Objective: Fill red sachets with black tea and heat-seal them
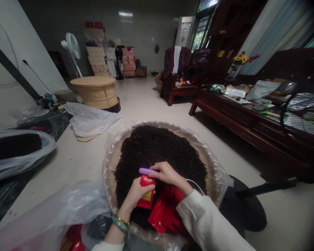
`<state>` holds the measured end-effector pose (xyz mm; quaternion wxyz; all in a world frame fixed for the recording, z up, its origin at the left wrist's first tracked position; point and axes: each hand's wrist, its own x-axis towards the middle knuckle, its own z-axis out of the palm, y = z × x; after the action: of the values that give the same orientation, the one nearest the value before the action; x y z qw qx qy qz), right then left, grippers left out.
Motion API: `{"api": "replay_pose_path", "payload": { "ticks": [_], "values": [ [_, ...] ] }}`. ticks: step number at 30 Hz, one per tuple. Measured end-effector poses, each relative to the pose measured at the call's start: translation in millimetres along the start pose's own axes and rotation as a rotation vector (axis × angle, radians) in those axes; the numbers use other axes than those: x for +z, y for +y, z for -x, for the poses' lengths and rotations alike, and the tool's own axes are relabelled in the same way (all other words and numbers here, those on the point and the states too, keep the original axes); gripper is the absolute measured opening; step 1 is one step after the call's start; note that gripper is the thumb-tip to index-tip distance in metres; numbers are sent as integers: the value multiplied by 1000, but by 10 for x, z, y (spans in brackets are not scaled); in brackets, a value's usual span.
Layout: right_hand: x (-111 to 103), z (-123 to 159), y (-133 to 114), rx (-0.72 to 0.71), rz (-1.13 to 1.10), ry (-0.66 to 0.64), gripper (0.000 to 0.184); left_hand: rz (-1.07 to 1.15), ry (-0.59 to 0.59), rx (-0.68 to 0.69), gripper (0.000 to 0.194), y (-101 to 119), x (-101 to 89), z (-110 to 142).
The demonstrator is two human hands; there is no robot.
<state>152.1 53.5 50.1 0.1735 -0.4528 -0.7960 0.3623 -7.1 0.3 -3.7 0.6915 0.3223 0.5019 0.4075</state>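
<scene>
My left hand [137,193] is closed round a small red tea packet [146,202] with gold lettering, held upright. Across the packet's top edge lies a slim purple handheld bag sealer [147,171], gripped by the fingers of my right hand [169,174]. Both hands are over a wide round basket [110,174] lined with clear plastic. Dark loose tea leaves [159,146] are heaped in it. More red packets [163,212] lie on the near side of the heap, partly hidden by my right forearm. A white cord [195,184] curves beside my right wrist.
Clear plastic bags [75,202] lie at the left, with red packets [72,237] under them. Another plastic-lined container [21,153] holds dark material. A black fan base [244,205] stands close on the right, near a long wooden table [232,122]. A round wooden drum-like stool [94,92] is further back.
</scene>
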Motion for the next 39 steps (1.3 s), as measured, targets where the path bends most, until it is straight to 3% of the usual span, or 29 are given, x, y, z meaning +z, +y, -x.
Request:
{"api": "replay_pose_path", "payload": {
  "ticks": [6,12,18,39],
  "values": [
    [8,21,66,71,-74,-22,26,7,1,17,49,-12,-5,3],
    [-16,30,102,28,-77,-38,25,10,8,33,54,-13,-16,8],
    [24,25,93,0,-47,-18,25,130,50,180,59,87,-27,-14],
    [61,53,62,1,-27,-29,26,95,106,204,50,124,-25,-10]
  ]
}}
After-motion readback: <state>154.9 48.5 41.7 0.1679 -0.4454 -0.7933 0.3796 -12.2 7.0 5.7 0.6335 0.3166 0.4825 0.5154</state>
